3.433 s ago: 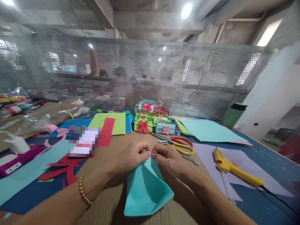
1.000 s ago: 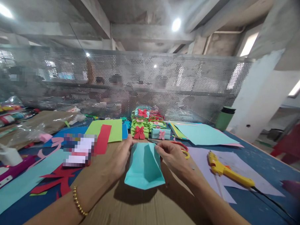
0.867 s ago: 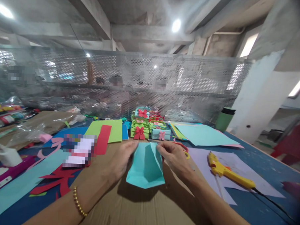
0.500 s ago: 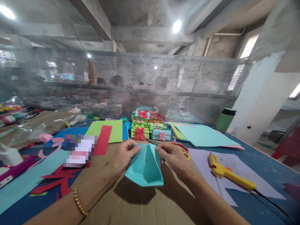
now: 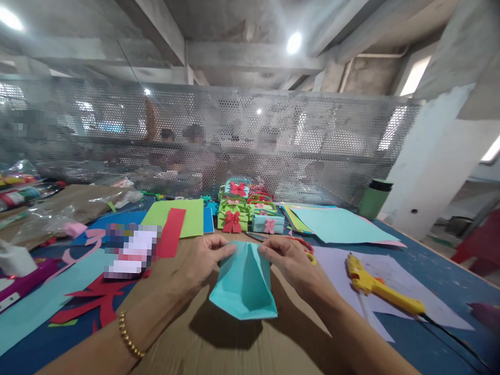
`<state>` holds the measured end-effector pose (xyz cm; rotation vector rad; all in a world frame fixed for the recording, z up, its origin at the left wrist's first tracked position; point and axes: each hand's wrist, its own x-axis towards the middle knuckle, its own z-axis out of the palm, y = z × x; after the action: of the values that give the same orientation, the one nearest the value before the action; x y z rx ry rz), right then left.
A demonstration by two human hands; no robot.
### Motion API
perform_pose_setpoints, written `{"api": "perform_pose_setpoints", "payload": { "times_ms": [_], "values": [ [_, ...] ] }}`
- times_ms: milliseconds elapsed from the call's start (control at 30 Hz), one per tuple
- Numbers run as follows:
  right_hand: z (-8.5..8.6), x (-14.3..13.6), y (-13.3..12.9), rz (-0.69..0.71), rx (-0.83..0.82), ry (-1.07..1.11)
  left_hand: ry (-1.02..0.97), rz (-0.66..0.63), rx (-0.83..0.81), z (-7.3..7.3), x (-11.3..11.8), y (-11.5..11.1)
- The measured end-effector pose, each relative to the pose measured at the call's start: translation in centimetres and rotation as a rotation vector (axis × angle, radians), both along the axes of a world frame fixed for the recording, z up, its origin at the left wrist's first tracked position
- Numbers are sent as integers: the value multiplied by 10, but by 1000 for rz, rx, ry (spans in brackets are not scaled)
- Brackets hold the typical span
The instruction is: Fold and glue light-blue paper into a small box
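Observation:
A folded turquoise paper piece [image 5: 245,298] hangs above the brown cardboard [image 5: 209,354], its wide, open-looking end towards me. My left hand [image 5: 207,257] pinches its upper left corner between thumb and fingers. At the upper right corner, my right hand [image 5: 286,258] pinches the paper in the same way. Red-handled scissors [image 5: 303,243] lie just behind my right hand, partly hidden by it. Beyond the paper stand several small stacked paper boxes [image 5: 233,209] in green and light blue, with red and pink bows.
Right: a yellow glue gun [image 5: 386,293] on lilac paper [image 5: 443,306], light blue sheets [image 5: 343,225], a green bottle [image 5: 374,201]. Left: green paper [image 5: 194,218], a red strip [image 5: 173,234], red scraps [image 5: 108,303], a purple power strip [image 5: 17,288]. A perforated metal screen [image 5: 237,109] stands behind.
The near end of the turquoise paper has shifted slightly down and to the right. Both hands keep their grip in nearly the same place.

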<state>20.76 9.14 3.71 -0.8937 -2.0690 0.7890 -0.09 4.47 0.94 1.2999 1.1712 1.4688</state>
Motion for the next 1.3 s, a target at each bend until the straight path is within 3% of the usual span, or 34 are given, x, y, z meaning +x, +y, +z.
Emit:
{"api": "perform_pose_setpoints", "payload": {
  "times_ms": [267, 500, 867, 1100, 1300],
  "values": [
    [13, 5, 2, 17, 90, -82, 33, -73, -23, 9, 4, -8],
    [27, -3, -31, 79, 144, -129, 107, -246, -49, 11, 24, -28],
    [23, 2, -24, 90, 164, -259, 261, -195, 48, 21, 26, -34],
    [19, 6, -15, 146, 64, -280, 292, -148, 127, 24, 25, -34],
    [17, 13, -2, 126, 113, -247, 201, -194, 24, 25, 23, -27]
  ]
}}
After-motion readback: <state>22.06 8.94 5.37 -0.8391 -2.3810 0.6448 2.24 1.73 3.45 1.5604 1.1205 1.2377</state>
